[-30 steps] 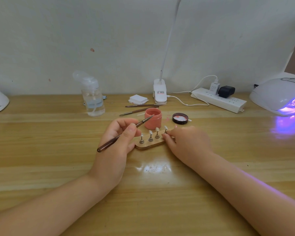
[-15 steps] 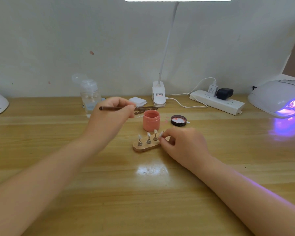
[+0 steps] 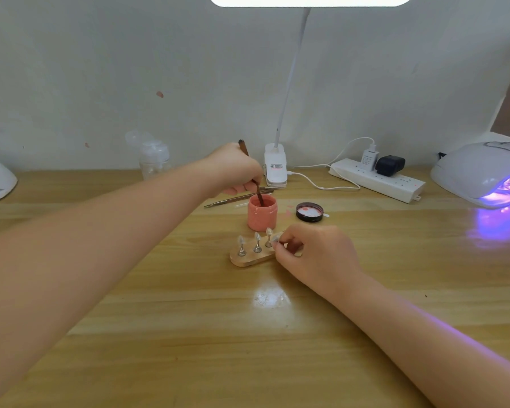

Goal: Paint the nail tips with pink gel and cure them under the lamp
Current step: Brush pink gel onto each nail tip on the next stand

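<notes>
Standing open on the table (image 3: 189,334), the pink jar (image 3: 262,217) holds pink gel, and the brush (image 3: 251,175) dips into its mouth, tilted, handle end up toward the wall. The left hand (image 3: 233,172) grasps the brush partway along the handle, fingers curled round it, just above and behind the jar. The jar's black lid (image 3: 309,212) lies inside-up just to the right, with pink smears on its liner.

Just in front of the jar sits the wooden stand (image 3: 249,259) with three nail tips (image 3: 257,237) upright on small metal posts. The right hand (image 3: 315,257) rests on the stand's right end and pinches a fourth tip between thumb and forefinger, hiding that end of the stand.

Behind the jar lie two thin metal tools (image 3: 236,198), partly covered by the left hand. A clear bottle (image 3: 155,160) stands at the back left, partly behind the left forearm. The desk lamp's clip base (image 3: 275,166) stands at the wall, its lit head at the top edge. A power strip (image 3: 377,179) with two plugs lies to the right. The curing lamp (image 3: 483,172) at far right glows purple, well apart from the stand.
</notes>
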The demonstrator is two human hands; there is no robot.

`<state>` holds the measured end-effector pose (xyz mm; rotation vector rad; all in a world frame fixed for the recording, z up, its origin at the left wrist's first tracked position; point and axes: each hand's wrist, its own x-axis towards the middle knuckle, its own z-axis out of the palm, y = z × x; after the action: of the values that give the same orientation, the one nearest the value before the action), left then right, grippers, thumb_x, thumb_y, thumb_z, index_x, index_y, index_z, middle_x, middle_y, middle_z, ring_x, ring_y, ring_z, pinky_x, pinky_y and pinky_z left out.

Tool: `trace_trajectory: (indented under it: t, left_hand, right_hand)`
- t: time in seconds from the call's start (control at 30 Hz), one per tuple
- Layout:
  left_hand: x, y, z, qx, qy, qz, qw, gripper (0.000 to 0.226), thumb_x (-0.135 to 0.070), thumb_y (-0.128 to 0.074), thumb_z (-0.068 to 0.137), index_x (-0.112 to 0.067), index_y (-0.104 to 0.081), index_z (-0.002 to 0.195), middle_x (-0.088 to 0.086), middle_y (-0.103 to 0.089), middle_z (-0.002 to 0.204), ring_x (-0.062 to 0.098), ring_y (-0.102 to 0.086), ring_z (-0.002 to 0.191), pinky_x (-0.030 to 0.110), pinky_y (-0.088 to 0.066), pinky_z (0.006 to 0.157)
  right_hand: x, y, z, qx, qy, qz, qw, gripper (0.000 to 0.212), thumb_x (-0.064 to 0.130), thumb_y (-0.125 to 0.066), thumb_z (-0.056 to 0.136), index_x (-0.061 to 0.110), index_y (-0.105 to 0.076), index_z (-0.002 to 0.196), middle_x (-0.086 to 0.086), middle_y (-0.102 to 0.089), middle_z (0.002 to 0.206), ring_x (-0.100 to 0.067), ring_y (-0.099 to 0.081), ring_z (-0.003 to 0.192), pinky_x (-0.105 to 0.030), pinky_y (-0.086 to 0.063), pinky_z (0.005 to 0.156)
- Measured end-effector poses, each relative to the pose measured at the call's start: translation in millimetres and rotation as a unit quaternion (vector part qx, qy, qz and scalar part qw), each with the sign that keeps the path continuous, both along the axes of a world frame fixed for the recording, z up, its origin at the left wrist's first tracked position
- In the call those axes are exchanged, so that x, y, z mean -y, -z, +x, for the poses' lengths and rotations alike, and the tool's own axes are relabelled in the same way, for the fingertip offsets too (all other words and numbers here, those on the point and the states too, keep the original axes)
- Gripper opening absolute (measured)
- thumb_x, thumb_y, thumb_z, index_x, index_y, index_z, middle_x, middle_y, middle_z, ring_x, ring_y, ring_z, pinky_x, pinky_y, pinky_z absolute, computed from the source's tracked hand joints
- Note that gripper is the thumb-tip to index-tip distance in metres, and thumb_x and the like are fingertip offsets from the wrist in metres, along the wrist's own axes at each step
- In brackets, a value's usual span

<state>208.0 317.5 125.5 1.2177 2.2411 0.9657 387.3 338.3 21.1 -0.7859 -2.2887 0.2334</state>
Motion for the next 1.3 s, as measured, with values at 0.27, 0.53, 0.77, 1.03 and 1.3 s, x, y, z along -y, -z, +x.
trace_trajectory:
  t: [0.27, 0.53, 0.77, 1.03, 1.3]
  left_hand:
    - [1.3, 10.5, -7.1, 0.072, -0.043, 0.013, 0.996, 0.006, -0.012, -0.062, 0.085, -0.007, -0.065, 0.085, -0.001, -0.064, 0.053, 0.012, -0.048, 0.048, 0.019, -0.036, 0.044]
    - [25.1, 18.5, -27.8, 0.299, -0.12, 0.099, 0.942, 0.019, -0.014, -0.05, 0.089, -0.01, -0.061, 0.073, -0.004, -0.058, 0.045, 0.01, -0.046, 0.046, 0.02, -0.037, 0.047]
    - [46.0, 31.3, -37.7, 0.349, -0.13, 0.108, 0.922, 0.021, -0.015, -0.048, 0.092, -0.012, -0.062, 0.076, -0.005, -0.06, 0.047, 0.011, -0.048, 0.055, 0.021, -0.038, 0.052]
    - [83.9, 49.1, -6.1, 0.217, -0.076, 0.303, 0.925, 0.014, -0.008, -0.054, 0.094, -0.01, -0.066, 0.087, -0.001, -0.07, 0.063, 0.009, -0.061, 0.056, 0.018, -0.051, 0.053]
    - [122.6, 87.2, 40.5, 0.028, 0.081, 0.341, 0.936, 0.015, -0.027, -0.059, 0.086, -0.028, -0.069, 0.096, -0.007, -0.073, 0.087, 0.009, -0.069, 0.084, 0.018, -0.054, 0.072]
  right_hand:
    - [-1.6, -1.1, 0.4, -0.016, -0.002, -0.051, 0.999, 0.009, 0.032, -0.07, 0.081, 0.023, -0.073, 0.08, 0.01, -0.069, 0.07, -0.004, -0.055, 0.058, -0.022, -0.046, 0.06]
    - [-3.7, -2.2, 1.6, -0.081, -0.036, -0.095, 0.992, 0.003, 0.018, -0.074, 0.077, 0.02, -0.071, 0.077, 0.017, -0.061, 0.065, 0.0, -0.055, 0.057, -0.018, -0.046, 0.061]
    - [-2.7, -2.7, 2.8, -0.109, -0.057, -0.131, 0.984, 0.007, 0.018, -0.074, 0.08, 0.023, -0.07, 0.077, 0.013, -0.065, 0.069, -0.002, -0.055, 0.053, -0.017, -0.044, 0.059]
    - [-4.4, -2.2, 0.3, -0.128, -0.062, -0.119, 0.983, 0.002, 0.019, -0.073, 0.082, 0.02, -0.071, 0.081, 0.015, -0.065, 0.07, -0.002, -0.053, 0.053, -0.014, -0.041, 0.057]
    - [-1.8, -1.1, -1.0, -0.128, -0.074, -0.108, 0.983, 0.006, 0.017, -0.072, 0.084, 0.024, -0.073, 0.082, 0.022, -0.063, 0.07, -0.003, -0.054, 0.054, -0.012, -0.04, 0.057]
